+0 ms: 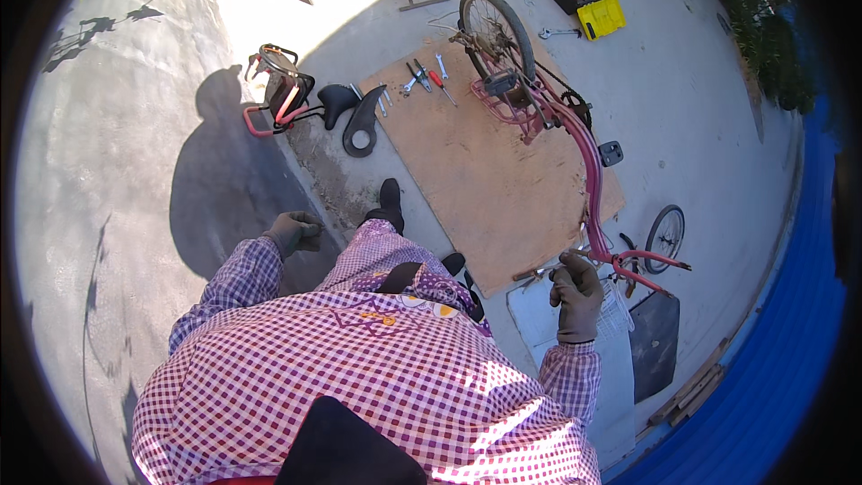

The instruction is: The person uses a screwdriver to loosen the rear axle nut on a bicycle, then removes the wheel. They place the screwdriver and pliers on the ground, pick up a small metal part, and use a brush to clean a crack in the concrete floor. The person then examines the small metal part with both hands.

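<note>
My left hand [294,233], in a grey-brown glove, hangs out to the left above the shaded ground with its fingers curled in; their inside is hidden. My right hand [576,298], gloved alike, is raised with thumb and fingers pinched together; anything in them is too small to make out. Just beyond it is the fork [639,260] of a pink bicycle frame [589,157], with no wheel in it. The frame's rear wheel [496,31] stands at the far end. A white wire basket [617,313] lies partly behind my right hand.
A plywood board [467,171] lies under the bicycle, bearing pliers [420,74], a red screwdriver [440,83] and wrenches. A saddle [337,103], a black chain guard [363,126] and a child seat [285,90] lie left. Rightward are a loose wheel [665,238] and a yellow-black toolbox [600,16].
</note>
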Tool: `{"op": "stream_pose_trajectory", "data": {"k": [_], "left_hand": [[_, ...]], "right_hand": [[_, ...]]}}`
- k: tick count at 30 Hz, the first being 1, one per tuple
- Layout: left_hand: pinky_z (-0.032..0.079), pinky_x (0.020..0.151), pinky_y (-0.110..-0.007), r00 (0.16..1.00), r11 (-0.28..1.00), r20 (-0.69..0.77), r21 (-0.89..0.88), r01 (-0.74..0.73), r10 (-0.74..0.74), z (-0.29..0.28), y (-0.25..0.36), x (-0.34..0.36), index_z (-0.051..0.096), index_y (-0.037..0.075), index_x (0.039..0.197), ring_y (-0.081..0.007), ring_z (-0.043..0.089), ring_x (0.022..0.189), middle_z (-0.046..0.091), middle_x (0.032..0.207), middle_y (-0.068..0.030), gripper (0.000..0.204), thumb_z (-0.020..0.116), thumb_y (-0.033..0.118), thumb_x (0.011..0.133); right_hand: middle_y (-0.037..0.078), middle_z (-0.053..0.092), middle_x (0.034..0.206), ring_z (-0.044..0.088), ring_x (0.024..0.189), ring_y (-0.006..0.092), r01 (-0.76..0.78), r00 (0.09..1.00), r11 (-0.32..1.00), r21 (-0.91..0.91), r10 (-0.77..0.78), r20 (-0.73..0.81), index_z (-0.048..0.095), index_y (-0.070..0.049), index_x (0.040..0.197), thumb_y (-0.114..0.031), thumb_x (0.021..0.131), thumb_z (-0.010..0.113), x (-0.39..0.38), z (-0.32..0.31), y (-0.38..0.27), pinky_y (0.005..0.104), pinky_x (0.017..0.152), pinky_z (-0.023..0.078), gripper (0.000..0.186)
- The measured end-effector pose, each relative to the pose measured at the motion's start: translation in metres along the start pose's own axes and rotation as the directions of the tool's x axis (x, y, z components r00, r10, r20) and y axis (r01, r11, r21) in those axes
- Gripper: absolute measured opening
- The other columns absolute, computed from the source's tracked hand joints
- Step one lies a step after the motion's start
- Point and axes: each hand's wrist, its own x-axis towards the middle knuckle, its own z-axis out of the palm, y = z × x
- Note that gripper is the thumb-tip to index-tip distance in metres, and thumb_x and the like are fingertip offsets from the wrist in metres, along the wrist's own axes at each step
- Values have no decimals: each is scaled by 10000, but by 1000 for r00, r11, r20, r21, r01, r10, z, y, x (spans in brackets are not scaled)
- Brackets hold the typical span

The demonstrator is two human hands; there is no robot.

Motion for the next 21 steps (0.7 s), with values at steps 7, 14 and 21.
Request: {"op": "stream_pose_trajectory", "data": {"k": [7, 14, 21], "left_hand": [[649, 700, -477, 986, 984, 24, 73, -164, 162, 13, 12, 9, 699, -31, 993, -289, 713, 792, 722, 958, -159, 119, 676, -41, 877], [628, 648, -378, 954, 937, 98, 181, -298, 284, 41, 52, 25, 713, -13, 989, -225, 705, 736, 723, 903, -121, 140, 669, -33, 857], [600, 634, -312, 855, 854, 215, 129, -504, 472, 104, 85, 45, 718, 7, 997, -146, 683, 725, 713, 906, -48, 142, 713, 8, 855]], "right_hand": [[88, 680, 862, 552, 584, 88, -36, 996, 999, 6, 36, 87, 651, 23, 1207, -60, 927, 682, 7, 2, 4, 232, 516, 422, 294], [95, 677, 836, 549, 558, 104, -47, 995, 998, 38, 43, 88, 663, 38, 1179, -23, 912, 672, 16, -9, 5, 243, 508, 415, 274], [86, 675, 847, 553, 571, 102, -24, 998, 1000, 13, 24, 65, 656, 24, 1181, -35, 927, 669, 19, -28, 4, 246, 494, 413, 261]]}}
